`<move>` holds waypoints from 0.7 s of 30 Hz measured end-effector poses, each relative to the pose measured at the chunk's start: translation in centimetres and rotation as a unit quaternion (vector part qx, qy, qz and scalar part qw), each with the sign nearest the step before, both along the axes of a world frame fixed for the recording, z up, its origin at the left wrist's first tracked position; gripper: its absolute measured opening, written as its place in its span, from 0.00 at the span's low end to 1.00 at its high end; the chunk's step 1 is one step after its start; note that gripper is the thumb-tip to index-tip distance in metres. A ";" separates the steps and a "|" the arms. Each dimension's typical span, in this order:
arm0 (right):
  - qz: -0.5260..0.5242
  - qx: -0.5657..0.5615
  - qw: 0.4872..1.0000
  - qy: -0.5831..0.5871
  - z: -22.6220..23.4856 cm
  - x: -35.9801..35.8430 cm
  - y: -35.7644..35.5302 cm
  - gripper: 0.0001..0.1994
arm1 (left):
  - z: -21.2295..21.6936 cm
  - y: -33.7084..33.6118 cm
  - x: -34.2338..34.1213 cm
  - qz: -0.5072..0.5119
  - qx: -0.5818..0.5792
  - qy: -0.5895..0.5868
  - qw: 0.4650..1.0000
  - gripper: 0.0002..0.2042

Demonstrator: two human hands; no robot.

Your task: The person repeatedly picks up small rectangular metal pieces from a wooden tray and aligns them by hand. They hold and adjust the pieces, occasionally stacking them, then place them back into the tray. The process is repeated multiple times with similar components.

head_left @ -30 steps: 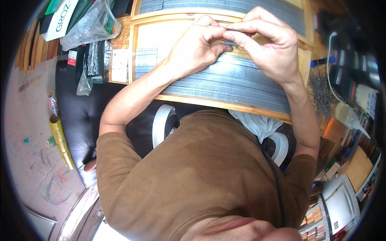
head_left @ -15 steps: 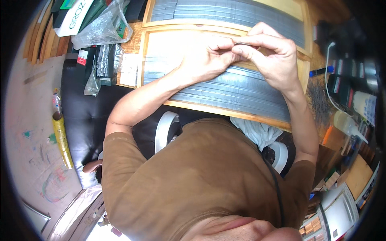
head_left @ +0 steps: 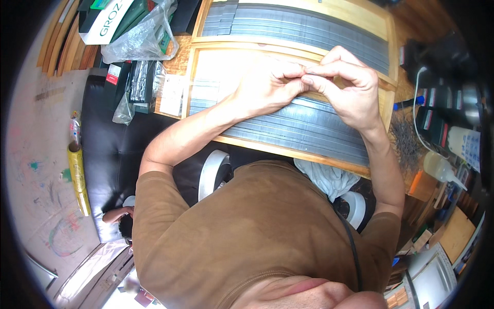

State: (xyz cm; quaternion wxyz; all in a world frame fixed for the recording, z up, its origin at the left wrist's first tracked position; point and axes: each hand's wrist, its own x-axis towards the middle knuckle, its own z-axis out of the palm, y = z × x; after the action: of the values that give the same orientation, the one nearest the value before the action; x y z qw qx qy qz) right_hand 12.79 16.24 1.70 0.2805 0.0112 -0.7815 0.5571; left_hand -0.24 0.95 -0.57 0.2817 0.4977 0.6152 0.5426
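Note:
My left hand (head_left: 267, 91) and my right hand (head_left: 356, 95) meet fingertip to fingertip above a shallow wooden tray (head_left: 296, 149). Both are closed in a pinch on a thin dark piece, mostly hidden by the fingers; its exact kind does not show. Below my wrists, rows of long, thin grey metal strips (head_left: 309, 122) lie packed along the tray's near side. Bright glare washes out the tray's floor beside my left hand. A second wooden tray (head_left: 197, 23), also lined with grey strips (head_left: 309, 32), adjoins the far side.
A clear plastic bag (head_left: 139, 46) and dark boxes crowd the far left. At right are a pile of thin dark pieces (head_left: 405, 136), a squeeze bottle (head_left: 437, 166) and a blue-handled tool (head_left: 409, 103). Another person's arm (head_left: 117, 213) shows by the black seat (head_left: 105, 159).
The trays and surroundings sit slightly lower in the picture. My hands remain pinched together, and the dark piece between them shows less than before.

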 end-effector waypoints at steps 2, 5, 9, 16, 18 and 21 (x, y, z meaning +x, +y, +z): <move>0.000 -0.002 1.000 0.002 -0.1 0.0 0.0 0.08 | 0.2 -0.1 -0.1 -0.001 0.001 0.009 1.000 0.05; -0.011 0.017 1.000 0.014 -0.1 0.0 -0.3 0.07 | 0.5 -0.1 0.1 0.000 -0.020 -0.008 1.000 0.04; -0.022 0.078 0.996 0.030 0.2 0.3 -0.3 0.07 | 1.0 0.0 0.3 0.007 -0.024 0.008 1.000 0.05; -0.004 0.049 0.998 0.037 0.3 0.2 0.7 0.05 | 0.3 0.3 0.6 0.015 0.035 -0.041 0.998 0.07; -0.026 0.037 0.999 0.003 0.6 0.2 0.1 0.08 | 0.4 0.2 0.5 0.019 0.034 -0.026 0.999 0.06; -0.009 0.020 1.000 -0.002 0.0 0.3 0.3 0.10 | 0.9 0.0 0.4 0.014 -0.010 -0.004 1.000 0.05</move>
State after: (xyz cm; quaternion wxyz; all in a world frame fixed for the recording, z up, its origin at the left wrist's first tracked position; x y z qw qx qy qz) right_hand 13.07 16.57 1.70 0.2838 0.0092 -0.7931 0.5389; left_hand 0.13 0.96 0.31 0.2815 0.4845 0.6260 0.5424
